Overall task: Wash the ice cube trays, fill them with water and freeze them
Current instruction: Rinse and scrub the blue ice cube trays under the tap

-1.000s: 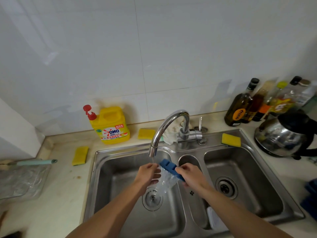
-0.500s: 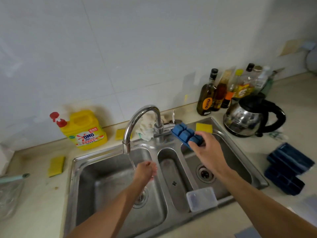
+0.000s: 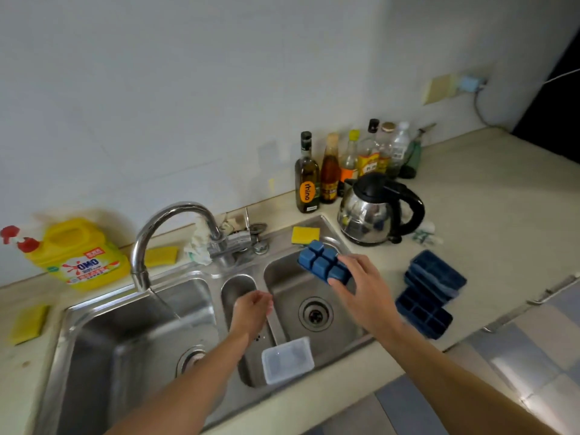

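Head view: the right hand (image 3: 361, 287) grips the upturned blue ice cube tray (image 3: 318, 262) by its near end over the sink's right basin (image 3: 284, 296), 12 o'clock of the drain (image 3: 315, 313). The left hand (image 3: 251, 312) hangs empty, loosely curled. The tray looks light, wet and likely slippery, so the rim is the best hold.

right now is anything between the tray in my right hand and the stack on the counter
Nothing visible. The right hand holds the blue ice cube tray over the right basin; the counter from there to the stack of blue trays is bare. The kettle stands farther back.
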### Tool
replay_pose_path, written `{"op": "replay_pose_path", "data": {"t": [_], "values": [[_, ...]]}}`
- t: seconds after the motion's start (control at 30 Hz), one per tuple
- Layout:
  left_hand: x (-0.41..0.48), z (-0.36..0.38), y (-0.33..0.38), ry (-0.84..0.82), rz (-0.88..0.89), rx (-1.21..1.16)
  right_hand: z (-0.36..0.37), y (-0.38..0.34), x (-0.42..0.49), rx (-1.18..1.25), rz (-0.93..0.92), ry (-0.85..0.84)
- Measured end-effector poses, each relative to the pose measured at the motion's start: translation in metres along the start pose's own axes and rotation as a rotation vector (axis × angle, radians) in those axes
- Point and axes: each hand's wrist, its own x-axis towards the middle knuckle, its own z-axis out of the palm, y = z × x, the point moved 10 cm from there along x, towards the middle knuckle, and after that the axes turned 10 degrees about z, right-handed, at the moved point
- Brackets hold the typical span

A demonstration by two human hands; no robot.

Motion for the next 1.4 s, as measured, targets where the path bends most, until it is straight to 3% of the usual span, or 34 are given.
{"op": "replay_pose_path", "data": {"t": [0.07,0.17,0.2,0.3,0.43,0.53,0.63,0.73,0.83,0.9,1.03,1.13,1.3,1.4], "values": [[-0.006,0.018,0.014,-0.017,0.028,0.027,-0.006,0.007,0.005,-0.042,-0.048,-0.027],[-0.017,0.037,0.030,-0.039,0.112,0.150,0.022,0.050,-0.006,-0.254,0.061,-0.278],[-0.020,0.041,0.033,-0.044,0.136,0.170,0.024,0.060,-0.010,-0.250,0.087,-0.291],[-0.019,0.050,0.036,-0.060,0.136,0.189,0.015,0.061,-0.009,-0.112,0.076,-0.185],[-0.006,0.060,0.042,-0.079,0.174,0.260,0.024,0.060,-0.008,-0.093,0.095,-0.268],[0.010,0.071,0.042,-0.111,0.177,0.229,0.007,0.061,0.002,-0.030,0.090,-0.131],[0.025,0.083,0.041,-0.182,0.203,0.287,0.019,0.066,0.009,-0.102,0.106,-0.228],[0.048,0.091,0.038,-0.190,0.192,0.289,0.015,0.073,0.021,-0.048,0.139,-0.145],[0.063,0.101,0.037,-0.219,0.199,0.318,0.029,0.076,0.032,-0.072,0.184,-0.233],[0.072,0.106,0.038,-0.215,0.212,0.311,0.028,0.079,0.041,-0.045,0.210,-0.183],[0.085,0.113,0.053,-0.241,0.330,0.368,0.041,0.078,0.055,-0.107,0.233,-0.287],[0.095,0.122,0.063,-0.282,0.441,0.468,0.039,0.070,0.061,-0.104,0.178,-0.235],[0.098,0.122,0.068,-0.247,0.431,0.499,0.032,0.083,0.059,0.013,0.293,-0.205],[0.091,0.130,0.070,-0.250,0.341,0.384,0.029,0.093,0.059,0.088,0.374,-0.228]]}}
